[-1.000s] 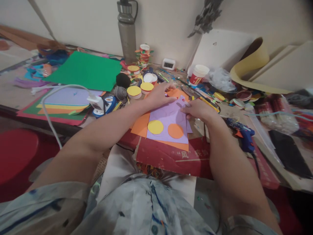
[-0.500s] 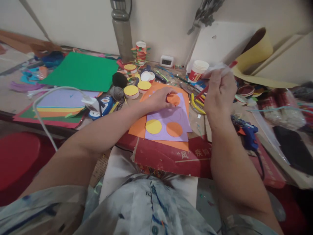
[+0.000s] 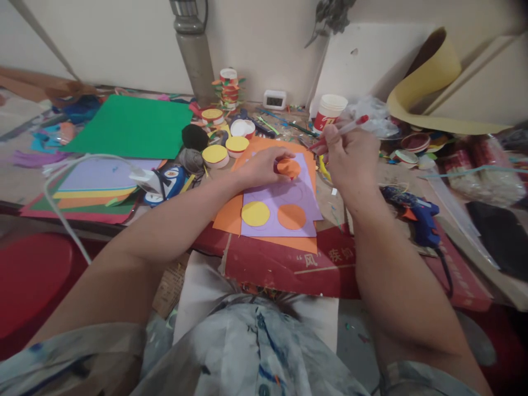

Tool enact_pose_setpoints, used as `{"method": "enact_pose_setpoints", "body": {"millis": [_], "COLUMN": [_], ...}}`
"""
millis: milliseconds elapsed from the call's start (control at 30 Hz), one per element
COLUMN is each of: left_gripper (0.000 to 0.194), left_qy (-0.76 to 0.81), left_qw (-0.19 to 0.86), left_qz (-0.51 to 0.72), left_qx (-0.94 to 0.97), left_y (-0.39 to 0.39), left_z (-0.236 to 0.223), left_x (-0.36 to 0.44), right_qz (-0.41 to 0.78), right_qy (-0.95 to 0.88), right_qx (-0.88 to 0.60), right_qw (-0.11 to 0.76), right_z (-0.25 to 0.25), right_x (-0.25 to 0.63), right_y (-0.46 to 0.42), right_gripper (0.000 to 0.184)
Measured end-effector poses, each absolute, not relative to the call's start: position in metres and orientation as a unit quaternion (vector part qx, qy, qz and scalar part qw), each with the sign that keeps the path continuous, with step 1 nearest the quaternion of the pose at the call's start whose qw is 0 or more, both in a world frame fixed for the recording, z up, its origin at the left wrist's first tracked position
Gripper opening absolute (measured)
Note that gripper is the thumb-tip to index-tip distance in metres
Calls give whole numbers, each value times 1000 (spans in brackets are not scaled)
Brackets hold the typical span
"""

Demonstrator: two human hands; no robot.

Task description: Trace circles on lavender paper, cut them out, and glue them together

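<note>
Holding the pen in our right hand, we have the fingers closed around it, and its tip seems lifted, near the far right corner of the purple sheet. Our left hand grips the orange-faced disc over this sheet; if the disc touches it fully, we cannot tell. The yellow circle and the orange circle lie closer to us. For good work, we should press the disc flat, leave its edge free of fingertips and hold the pen steeply.
</note>
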State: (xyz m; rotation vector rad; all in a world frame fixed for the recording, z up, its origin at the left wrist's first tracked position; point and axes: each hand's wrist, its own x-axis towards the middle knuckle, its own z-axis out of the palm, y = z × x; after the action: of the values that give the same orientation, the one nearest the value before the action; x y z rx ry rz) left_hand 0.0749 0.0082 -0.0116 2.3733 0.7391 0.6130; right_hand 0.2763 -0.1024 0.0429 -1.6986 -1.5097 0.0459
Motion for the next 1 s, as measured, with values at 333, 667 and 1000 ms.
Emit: {"method": "enact_pose_setpoints", "body": {"millis": [333, 667, 1000], "left_gripper": [24, 23, 13], "left_qy": [305, 313, 360], "left_qw": [240, 239, 256], "left_qz": [337, 390, 422], "left_qx": [858, 832, 792], "left_y": [29, 31, 46], "left_z": [2, 6, 9], "left_x": [64, 62, 57], "right_qz": [24, 31, 28], "right_qy": [-594, -589, -568], "right_qx": [-679, -681, -657], "right_qw": [432, 434, 495], "right_z": [41, 37, 29], "right_x": [277, 278, 271], "right_y": [-101, -100, -108], "right_gripper": [52, 51, 43]}}
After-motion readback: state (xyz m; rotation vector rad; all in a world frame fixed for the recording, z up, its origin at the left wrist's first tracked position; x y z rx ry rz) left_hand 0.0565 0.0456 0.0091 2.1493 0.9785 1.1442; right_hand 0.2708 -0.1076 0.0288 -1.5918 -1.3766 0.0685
